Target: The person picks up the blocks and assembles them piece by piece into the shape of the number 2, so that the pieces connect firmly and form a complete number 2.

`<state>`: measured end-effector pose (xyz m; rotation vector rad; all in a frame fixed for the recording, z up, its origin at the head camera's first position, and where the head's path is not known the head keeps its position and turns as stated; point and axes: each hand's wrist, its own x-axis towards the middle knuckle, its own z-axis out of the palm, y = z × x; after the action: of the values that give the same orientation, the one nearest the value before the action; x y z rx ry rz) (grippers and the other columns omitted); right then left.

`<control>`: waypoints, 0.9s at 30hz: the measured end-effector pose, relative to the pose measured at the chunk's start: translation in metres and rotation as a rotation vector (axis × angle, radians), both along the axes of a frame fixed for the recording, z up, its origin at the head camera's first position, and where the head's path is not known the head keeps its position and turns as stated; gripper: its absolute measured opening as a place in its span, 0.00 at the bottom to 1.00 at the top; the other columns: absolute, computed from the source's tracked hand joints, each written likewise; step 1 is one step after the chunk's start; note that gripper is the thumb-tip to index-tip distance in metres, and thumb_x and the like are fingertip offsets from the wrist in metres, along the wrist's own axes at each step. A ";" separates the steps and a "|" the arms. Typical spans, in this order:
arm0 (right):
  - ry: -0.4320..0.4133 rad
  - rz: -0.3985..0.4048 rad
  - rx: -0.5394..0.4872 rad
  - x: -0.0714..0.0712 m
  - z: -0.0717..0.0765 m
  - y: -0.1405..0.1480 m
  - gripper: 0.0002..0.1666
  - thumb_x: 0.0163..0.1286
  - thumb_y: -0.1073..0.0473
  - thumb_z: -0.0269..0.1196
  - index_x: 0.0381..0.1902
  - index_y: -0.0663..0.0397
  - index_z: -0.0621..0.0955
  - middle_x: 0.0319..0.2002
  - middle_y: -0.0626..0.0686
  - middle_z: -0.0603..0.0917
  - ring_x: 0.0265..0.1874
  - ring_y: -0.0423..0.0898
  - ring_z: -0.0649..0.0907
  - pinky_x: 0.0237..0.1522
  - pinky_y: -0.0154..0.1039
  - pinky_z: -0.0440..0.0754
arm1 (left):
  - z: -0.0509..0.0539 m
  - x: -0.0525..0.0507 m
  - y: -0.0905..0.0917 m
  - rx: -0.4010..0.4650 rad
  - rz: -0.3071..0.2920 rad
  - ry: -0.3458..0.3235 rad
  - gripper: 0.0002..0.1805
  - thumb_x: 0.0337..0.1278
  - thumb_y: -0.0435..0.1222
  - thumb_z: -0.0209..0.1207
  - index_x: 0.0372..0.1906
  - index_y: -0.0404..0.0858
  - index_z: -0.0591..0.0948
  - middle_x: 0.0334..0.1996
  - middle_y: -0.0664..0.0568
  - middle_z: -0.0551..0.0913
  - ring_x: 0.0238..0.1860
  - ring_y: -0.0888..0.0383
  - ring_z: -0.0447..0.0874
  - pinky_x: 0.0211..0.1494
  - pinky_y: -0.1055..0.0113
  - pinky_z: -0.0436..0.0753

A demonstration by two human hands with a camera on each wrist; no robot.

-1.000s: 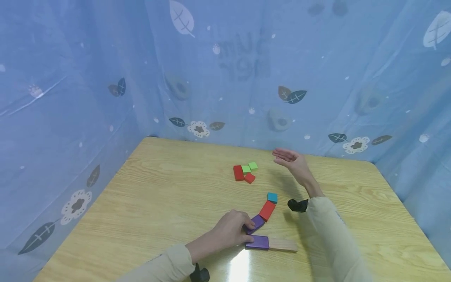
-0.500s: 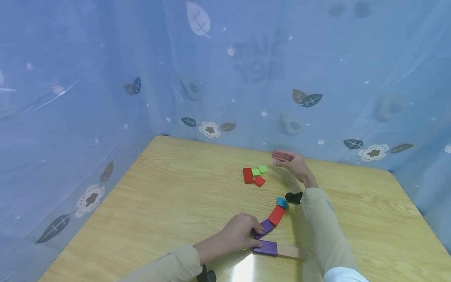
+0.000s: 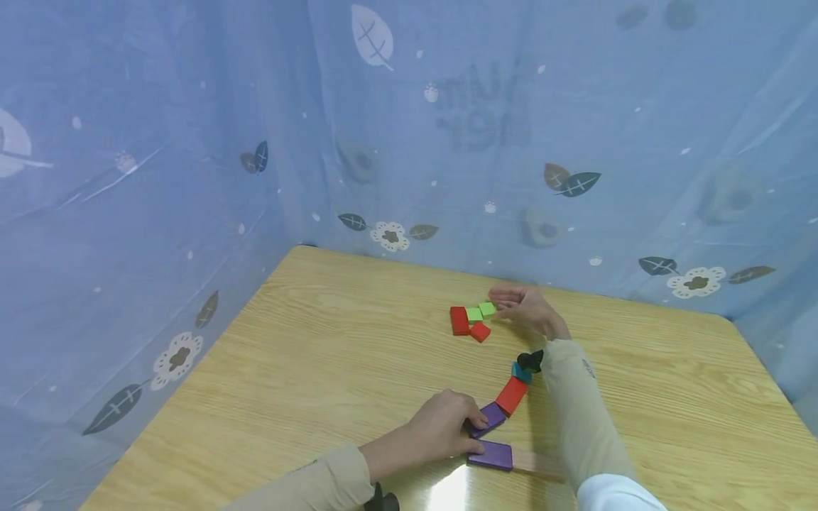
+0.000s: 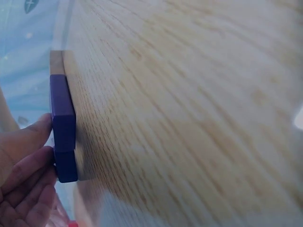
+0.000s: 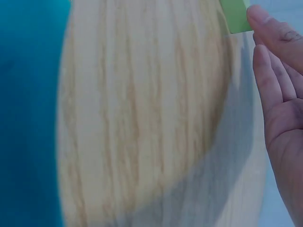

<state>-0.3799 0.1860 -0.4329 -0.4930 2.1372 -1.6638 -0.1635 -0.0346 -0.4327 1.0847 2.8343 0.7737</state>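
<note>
In the head view my left hand [image 3: 441,429] has its thumb on one purple block [image 3: 491,455] and a forefinger on another purple block [image 3: 489,419], spanning the gap between them. The left wrist view shows those fingertips against the side of the purple blocks [image 4: 62,101]. A plain wooden block [image 3: 533,463] abuts the lower purple one. From the upper purple block a red block [image 3: 512,396] and a blue block [image 3: 521,372] continue in a curve. My right hand [image 3: 527,311] reaches beside a green block [image 3: 488,309], its thumb tip at the edge of the green block [image 5: 236,15].
Left of the right hand lie a second green block [image 3: 473,315], an upright-looking red block [image 3: 459,321] and a small red block [image 3: 480,332]. A black wrist camera [image 3: 529,361] hangs close by the blue block. Blue patterned curtain [image 3: 409,142] borders the table [image 3: 345,341].
My right hand has come down and left to the green blocks, and its wrist camera has moved over beside the blue block. The left hand keeps its place on the purple blocks.
</note>
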 end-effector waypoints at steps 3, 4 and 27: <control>0.002 0.007 0.006 0.001 0.000 0.001 0.34 0.59 0.79 0.62 0.64 0.76 0.66 0.62 0.72 0.69 0.60 0.56 0.75 0.54 0.35 0.77 | 0.000 0.000 0.001 -0.001 -0.002 0.004 0.15 0.40 0.43 0.75 0.37 0.42 0.88 0.36 0.61 0.87 0.40 0.70 0.82 0.45 0.82 0.76; 0.005 0.007 0.007 0.001 -0.001 0.001 0.34 0.58 0.79 0.63 0.63 0.77 0.66 0.62 0.72 0.69 0.58 0.53 0.77 0.54 0.35 0.78 | 0.001 0.000 0.001 -0.001 -0.002 0.005 0.15 0.41 0.43 0.75 0.37 0.42 0.88 0.36 0.61 0.87 0.40 0.70 0.82 0.45 0.82 0.76; 0.140 -0.194 0.029 0.008 0.016 0.016 0.31 0.62 0.68 0.65 0.61 0.75 0.70 0.59 0.71 0.73 0.43 0.35 0.80 0.47 0.26 0.78 | 0.005 0.003 0.001 -0.009 0.012 -0.015 0.15 0.40 0.42 0.75 0.37 0.42 0.88 0.34 0.60 0.86 0.37 0.70 0.81 0.41 0.82 0.75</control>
<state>-0.3716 0.2018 -0.4170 -0.4159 2.3735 -1.7424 -0.1610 -0.0338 -0.4274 1.0576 2.8314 0.7656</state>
